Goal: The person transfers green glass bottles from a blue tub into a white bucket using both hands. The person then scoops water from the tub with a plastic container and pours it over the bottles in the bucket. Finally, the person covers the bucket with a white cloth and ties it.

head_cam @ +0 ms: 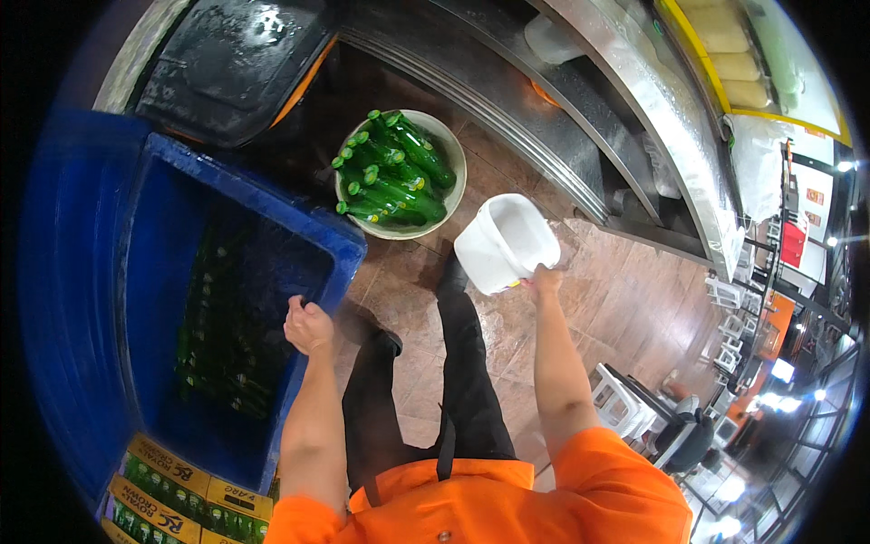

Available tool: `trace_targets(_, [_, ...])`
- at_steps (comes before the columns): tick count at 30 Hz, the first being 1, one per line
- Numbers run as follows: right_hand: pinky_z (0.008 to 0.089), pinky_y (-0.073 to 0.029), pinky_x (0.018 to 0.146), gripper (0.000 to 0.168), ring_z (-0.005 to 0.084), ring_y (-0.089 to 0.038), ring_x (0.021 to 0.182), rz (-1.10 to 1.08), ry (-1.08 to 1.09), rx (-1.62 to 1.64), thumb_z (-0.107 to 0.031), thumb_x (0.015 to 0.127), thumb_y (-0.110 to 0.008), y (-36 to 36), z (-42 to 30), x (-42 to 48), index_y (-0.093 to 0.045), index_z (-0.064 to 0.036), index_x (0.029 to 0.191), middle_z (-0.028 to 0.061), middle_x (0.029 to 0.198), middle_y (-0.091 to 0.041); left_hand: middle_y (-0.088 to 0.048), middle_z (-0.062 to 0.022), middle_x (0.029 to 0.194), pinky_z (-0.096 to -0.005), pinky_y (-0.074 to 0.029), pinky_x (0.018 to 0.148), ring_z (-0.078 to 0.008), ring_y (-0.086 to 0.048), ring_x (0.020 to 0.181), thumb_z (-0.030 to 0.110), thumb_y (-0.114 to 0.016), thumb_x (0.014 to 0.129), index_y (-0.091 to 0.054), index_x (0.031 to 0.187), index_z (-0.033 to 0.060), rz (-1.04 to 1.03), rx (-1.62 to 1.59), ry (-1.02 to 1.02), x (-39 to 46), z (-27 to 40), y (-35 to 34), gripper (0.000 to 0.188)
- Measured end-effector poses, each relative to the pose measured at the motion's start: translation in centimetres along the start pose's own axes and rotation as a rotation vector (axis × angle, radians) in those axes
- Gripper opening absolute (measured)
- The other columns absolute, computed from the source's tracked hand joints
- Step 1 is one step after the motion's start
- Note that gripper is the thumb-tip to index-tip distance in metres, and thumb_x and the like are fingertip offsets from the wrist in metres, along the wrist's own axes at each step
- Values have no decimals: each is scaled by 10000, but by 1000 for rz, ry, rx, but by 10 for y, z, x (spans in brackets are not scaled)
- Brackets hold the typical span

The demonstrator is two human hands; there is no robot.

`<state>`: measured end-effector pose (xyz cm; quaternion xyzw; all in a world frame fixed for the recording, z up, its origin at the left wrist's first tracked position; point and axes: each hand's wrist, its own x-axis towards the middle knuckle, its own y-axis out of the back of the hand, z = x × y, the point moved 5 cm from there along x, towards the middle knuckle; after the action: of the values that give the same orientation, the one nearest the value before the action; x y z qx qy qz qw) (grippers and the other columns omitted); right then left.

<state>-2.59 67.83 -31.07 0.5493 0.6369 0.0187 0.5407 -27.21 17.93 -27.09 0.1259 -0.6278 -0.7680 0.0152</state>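
Note:
My right hand [545, 283] grips the near edge of a white plastic pail [486, 245], which is tipped so its inside faces up and away from me. Over the inner side of a deep blue plastic tub [346, 253], my left hand [309, 328] is curled with its fingers folded in; I see nothing plainly held in it. Several green glass bottles [221, 340] lie low in the dark inside of the tub. On the floor ahead, a round pale basin [459, 163] holds several capped green glass bottles [397, 173], leaning with their necks toward the left.
Yellow crates [180, 476] of green bottles stand at lower left. A black lidded container [224, 68] sits beyond the tub. A metal counter with shelves [652, 115] curves along the right. Wet-looking brown tiles [612, 279] cover the floor; white plastic chairs [622, 404] and a person [680, 391] are at right.

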Motion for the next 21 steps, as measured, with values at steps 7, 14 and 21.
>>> trace_targets(7, [410, -590, 802, 596, 365, -682, 1045, 279, 249, -312, -47, 855, -584, -86, 65, 140, -403, 46, 1414, 284, 1239, -616, -706, -213, 955, -519, -504, 780, -441, -656, 884, 212, -471, 839, -663, 1031, 59, 62, -20, -81, -3, 4, -4, 311])
trace_targets(14, [369, -547, 753, 627, 252, -644, 988, -126, 171, -142, -55, 866, -616, -101, 23, 200, -389, -42, 1450, 183, 1189, -635, -700, -203, 995, -517, -486, 795, -429, -648, 899, 202, -458, 851, -668, 1015, 50, 32, -16, -73, 5, 8, -8, 307])
trace_targets(21, [478, -484, 938, 325, 442, -636, 1023, -163, 668, -668, -253, 898, -632, -25, -32, 13, -701, -31, 1125, 288, 1029, -674, -678, -211, 1192, -499, -495, 913, -420, -649, 1047, 202, -447, 923, -634, 1243, 60, -252, 137, 185, -6, 4, -7, 397])
